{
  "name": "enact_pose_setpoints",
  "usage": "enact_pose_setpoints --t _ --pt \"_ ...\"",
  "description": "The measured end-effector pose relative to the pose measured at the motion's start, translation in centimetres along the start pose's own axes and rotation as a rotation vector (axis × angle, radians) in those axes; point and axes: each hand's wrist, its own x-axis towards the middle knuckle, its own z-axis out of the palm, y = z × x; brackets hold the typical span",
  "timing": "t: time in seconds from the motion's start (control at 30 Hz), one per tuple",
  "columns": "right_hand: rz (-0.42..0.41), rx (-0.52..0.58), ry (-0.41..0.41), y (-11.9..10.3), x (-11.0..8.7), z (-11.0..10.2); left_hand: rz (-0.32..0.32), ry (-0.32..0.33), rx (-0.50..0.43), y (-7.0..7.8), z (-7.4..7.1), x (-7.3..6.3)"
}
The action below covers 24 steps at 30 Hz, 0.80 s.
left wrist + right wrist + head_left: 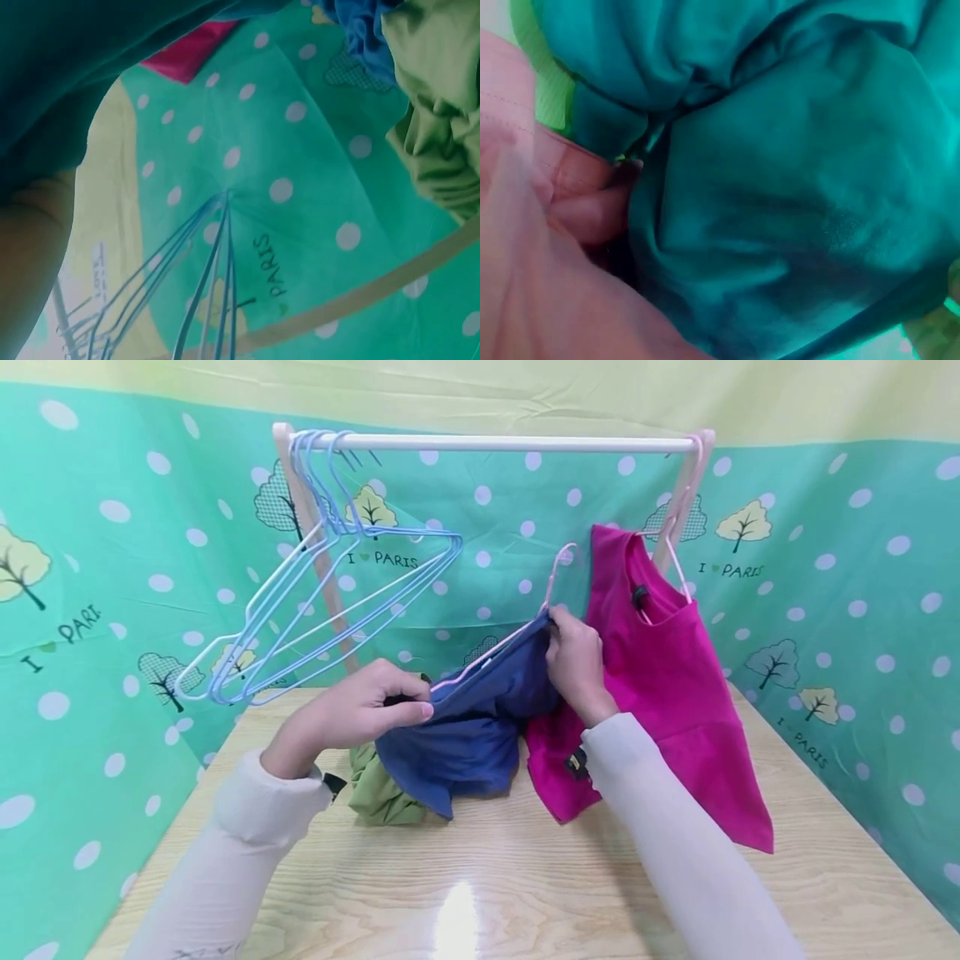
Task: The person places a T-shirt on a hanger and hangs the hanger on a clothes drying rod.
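Observation:
A blue garment (480, 727) hangs between my two hands above the table, with a pink hanger (487, 656) along its upper edge. My left hand (367, 706) pinches the garment's left end between thumb and fingers. At the other end, close to the hanger's hook, my right hand (576, 664) grips the cloth. Part of the left hand (34, 262) shows in the left wrist view under dark cloth. In the right wrist view the garment (802, 180) looks teal and fills most of the picture, with fingertips at the right edge.
A rack with a white rail (510, 442) stands behind. Several blue and white hangers (315, 610) hang at its left end. A magenta garment (667, 693) on a pink hanger hangs at the right. Green cloth (386, 789) lies on the wooden table (360, 893).

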Motion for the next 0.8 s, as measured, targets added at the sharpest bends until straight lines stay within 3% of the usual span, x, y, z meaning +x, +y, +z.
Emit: enact_pose_setpoints --t 0.1,0.23,0.63,0.8 --pt "-0.089 0.022 -0.034 -0.5 0.0 0.0 -0.070 -0.055 -0.038 -0.1 0.5 0.5" --pt "-0.123 0.035 -0.070 -1.1 0.1 -0.2 -0.145 -0.043 0.044 0.0 1.0 0.9" --pt "-0.047 0.003 -0.008 -0.5 -0.6 -0.5 -0.299 0.239 0.316 -0.2 1.3 0.0" --pt "0.061 -0.038 0.028 -0.7 -0.2 -0.9 -0.451 0.330 0.361 0.4 1.0 -0.7"
